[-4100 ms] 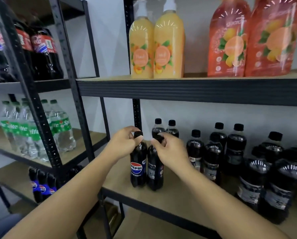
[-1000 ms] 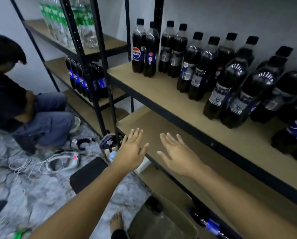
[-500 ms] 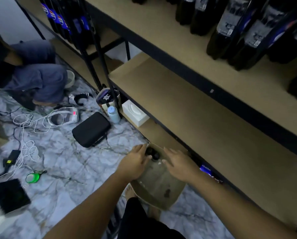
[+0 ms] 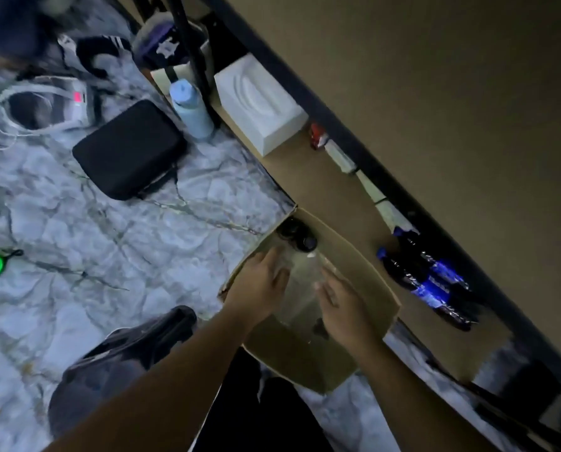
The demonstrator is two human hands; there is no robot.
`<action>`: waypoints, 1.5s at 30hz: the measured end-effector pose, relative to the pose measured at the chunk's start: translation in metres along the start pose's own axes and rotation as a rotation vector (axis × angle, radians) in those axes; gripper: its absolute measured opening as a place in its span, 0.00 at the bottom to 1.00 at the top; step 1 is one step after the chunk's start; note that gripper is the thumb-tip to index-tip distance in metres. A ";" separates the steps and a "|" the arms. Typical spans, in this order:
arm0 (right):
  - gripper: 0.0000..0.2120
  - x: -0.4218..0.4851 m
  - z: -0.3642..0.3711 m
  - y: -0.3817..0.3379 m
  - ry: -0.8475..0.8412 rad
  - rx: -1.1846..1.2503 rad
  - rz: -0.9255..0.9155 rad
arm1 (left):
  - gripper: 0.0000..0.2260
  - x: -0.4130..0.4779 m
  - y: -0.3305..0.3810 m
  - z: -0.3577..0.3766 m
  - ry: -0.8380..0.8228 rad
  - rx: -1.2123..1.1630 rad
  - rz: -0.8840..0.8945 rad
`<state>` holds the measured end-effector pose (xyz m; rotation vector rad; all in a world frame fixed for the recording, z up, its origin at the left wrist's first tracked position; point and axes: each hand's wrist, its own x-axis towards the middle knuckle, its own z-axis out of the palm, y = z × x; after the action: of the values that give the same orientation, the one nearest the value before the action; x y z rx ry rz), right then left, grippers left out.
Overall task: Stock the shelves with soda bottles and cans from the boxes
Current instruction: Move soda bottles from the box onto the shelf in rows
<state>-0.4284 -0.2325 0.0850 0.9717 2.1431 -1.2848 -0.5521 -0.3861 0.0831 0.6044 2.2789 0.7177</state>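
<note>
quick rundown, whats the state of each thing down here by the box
cardboard box: open, on the floor
black-capped bottles: upright in the box's far corner
left hand: inside the box, fingers loose, holding nothing
right hand: inside the box, holding nothing
black case: closed, flat on the floor
blue bottle: upright, capped

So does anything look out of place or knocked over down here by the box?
Yes. Several dark soda bottles lie on their sides on the bottom shelf, not upright. A white tissue box and a pale blue bottle sit by the shelf post, neither being soda stock. Both hands are in the cardboard box.
</note>
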 end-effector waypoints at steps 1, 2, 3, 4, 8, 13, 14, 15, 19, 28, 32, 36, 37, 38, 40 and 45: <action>0.23 0.018 0.012 0.010 0.009 0.036 0.028 | 0.23 0.018 -0.013 0.015 -0.014 0.005 -0.004; 0.24 0.035 0.024 0.019 0.029 0.058 0.052 | 0.26 0.036 -0.024 0.030 -0.030 0.015 -0.015; 0.24 0.053 0.034 0.028 0.059 0.065 0.068 | 0.28 0.053 -0.034 0.043 -0.049 0.026 -0.032; 0.25 0.070 0.042 0.035 0.092 0.067 0.083 | 0.30 0.070 -0.042 0.056 -0.081 0.035 -0.056; 0.28 0.128 0.064 0.055 0.206 0.048 0.085 | 0.35 0.124 -0.068 0.097 -0.100 0.087 -0.050; 0.26 0.181 0.080 0.073 0.295 0.033 0.036 | 0.30 0.161 -0.080 0.124 -0.076 -0.153 -0.119; 0.25 0.188 0.083 0.076 0.309 0.019 0.030 | 0.27 0.166 -0.082 0.127 -0.045 -0.180 -0.118; 0.24 0.192 0.087 0.077 0.327 0.009 0.021 | 0.26 0.169 -0.082 0.130 -0.011 -0.186 -0.109; 0.19 0.197 0.092 0.079 0.398 0.050 0.010 | 0.17 0.174 -0.087 0.141 0.044 -0.182 -0.122; 0.14 0.150 0.076 0.066 0.388 0.132 0.046 | 0.15 0.123 -0.068 0.116 0.067 -0.222 -0.073; 0.15 0.090 0.051 0.038 0.381 0.094 -0.005 | 0.14 0.073 -0.046 0.081 0.102 -0.241 0.010; 0.13 0.010 0.008 -0.009 0.343 0.123 -0.120 | 0.13 0.011 0.000 0.019 0.104 -0.258 0.063; 0.12 -0.011 -0.004 -0.023 0.334 0.120 -0.158 | 0.12 -0.005 0.014 0.001 0.094 -0.257 0.079; 0.11 -0.031 -0.015 -0.036 0.324 0.125 -0.192 | 0.12 -0.020 0.028 -0.017 0.084 -0.248 0.098; 0.12 -0.069 -0.040 -0.058 0.323 0.123 -0.264 | 0.13 -0.050 0.059 -0.052 0.101 -0.217 0.136; 0.12 -0.155 -0.097 -0.118 0.387 0.066 -0.478 | 0.13 -0.118 0.139 -0.136 0.161 -0.165 0.258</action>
<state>-0.4204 -0.2354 0.3022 0.8103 2.7705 -1.4826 -0.5382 -0.3968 0.3101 0.7949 2.2800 1.1028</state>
